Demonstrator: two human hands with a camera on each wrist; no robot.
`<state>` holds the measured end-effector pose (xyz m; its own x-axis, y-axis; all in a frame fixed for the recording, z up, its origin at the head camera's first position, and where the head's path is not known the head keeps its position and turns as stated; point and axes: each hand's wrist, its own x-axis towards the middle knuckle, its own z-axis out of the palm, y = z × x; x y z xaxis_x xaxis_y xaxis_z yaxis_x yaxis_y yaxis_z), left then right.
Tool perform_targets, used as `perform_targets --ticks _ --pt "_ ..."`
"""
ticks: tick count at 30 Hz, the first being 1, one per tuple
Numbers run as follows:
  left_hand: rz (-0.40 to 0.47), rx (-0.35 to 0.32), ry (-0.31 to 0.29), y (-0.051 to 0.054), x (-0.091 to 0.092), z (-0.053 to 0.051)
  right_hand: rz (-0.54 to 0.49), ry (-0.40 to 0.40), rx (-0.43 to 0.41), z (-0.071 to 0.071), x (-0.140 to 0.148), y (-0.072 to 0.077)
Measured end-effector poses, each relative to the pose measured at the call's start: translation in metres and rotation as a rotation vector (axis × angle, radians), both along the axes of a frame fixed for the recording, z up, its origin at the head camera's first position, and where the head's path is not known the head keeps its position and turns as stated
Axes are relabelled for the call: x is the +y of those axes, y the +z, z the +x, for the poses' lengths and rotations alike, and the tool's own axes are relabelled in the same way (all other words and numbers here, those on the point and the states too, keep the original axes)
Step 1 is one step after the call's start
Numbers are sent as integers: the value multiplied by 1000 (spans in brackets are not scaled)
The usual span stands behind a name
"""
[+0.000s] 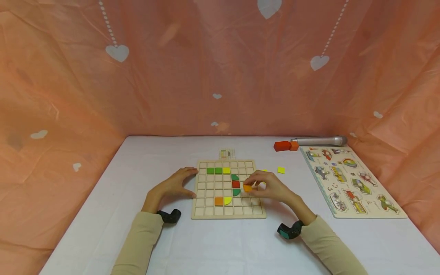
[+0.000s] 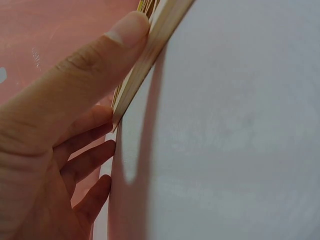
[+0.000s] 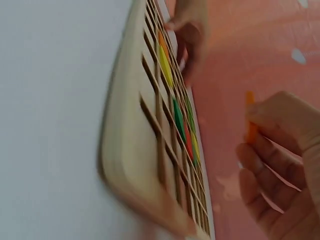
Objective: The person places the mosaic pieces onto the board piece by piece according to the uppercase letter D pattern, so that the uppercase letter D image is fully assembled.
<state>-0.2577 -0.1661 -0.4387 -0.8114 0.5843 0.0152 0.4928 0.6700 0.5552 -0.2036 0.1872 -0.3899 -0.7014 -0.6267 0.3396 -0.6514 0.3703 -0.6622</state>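
Observation:
A wooden grid board [image 1: 209, 211] lies flat on the table, its cells holding green tiles [image 1: 218, 170], a yellow square [image 1: 226, 170], a red square [image 1: 235, 184], green curved pieces, an orange square [image 1: 219, 201] and a yellow curved piece [image 1: 227, 200]. My right hand [image 1: 271, 186] pinches an orange square tile [image 1: 247, 188] between thumb and fingers, raised over the board's right part. In the right wrist view that orange tile [image 3: 251, 117] shows edge-on, apart from the board. My left hand [image 1: 172, 185] touches the board's left edge with spread thumb [image 2: 95, 65] and fingers.
Behind the board lies a small pattern card [image 1: 227, 154]. Loose yellow tiles [image 1: 281, 170] are right of it, partly behind my right hand. Farther right are red blocks [image 1: 282, 146], an orange block [image 1: 294, 146], a silver microphone-like cylinder [image 1: 319, 141] and a picture puzzle board [image 1: 354, 183].

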Motion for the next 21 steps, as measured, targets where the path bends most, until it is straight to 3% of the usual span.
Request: perform_targets --ticks 6,9,16,21 --pt "-4 12 -8 -1 0 -1 -95 78 108 4 -30 3" --pt "-2 17 -14 0 0 -1 -91 77 89 4 -42 -1" --pt "-2 7 -8 0 1 -1 22 33 85 -9 -64 -36" --pt "0 -7 -1 0 1 0 55 29 28 -4 -81 -41"
